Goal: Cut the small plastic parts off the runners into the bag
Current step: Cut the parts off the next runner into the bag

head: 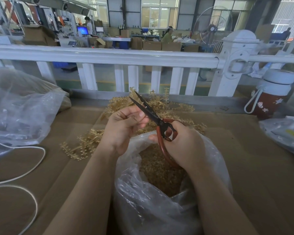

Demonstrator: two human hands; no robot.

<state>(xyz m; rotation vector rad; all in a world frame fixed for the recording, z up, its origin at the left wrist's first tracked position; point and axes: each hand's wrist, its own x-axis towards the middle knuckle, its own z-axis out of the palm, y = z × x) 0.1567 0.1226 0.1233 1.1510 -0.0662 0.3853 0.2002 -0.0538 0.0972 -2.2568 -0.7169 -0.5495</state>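
Note:
My right hand (pixel 183 145) grips the red handles of black-bladed scissors (pixel 148 110), whose blades stand apart and point up and away. My left hand (pixel 124 126) is curled just left of the blades and pinches a thin pale runner piece (pixel 143 108) that reaches between them. Right below both hands stands an open clear plastic bag (pixel 159 206) holding a heap of small tan cut parts (pixel 159 170). A pile of tan plastic runners (pixel 85 146) lies on the cardboard behind and to the left of the bag.
A large clear bag (pixel 22 109) sits at the left, with a white cord (pixel 31 167) looping over the cardboard table top (pixel 255 175). A red bottle with a white lid (pixel 271 97) and another plastic bag (pixel 285 133) stand at the right. A white railing (pixel 109 56) runs along the far edge.

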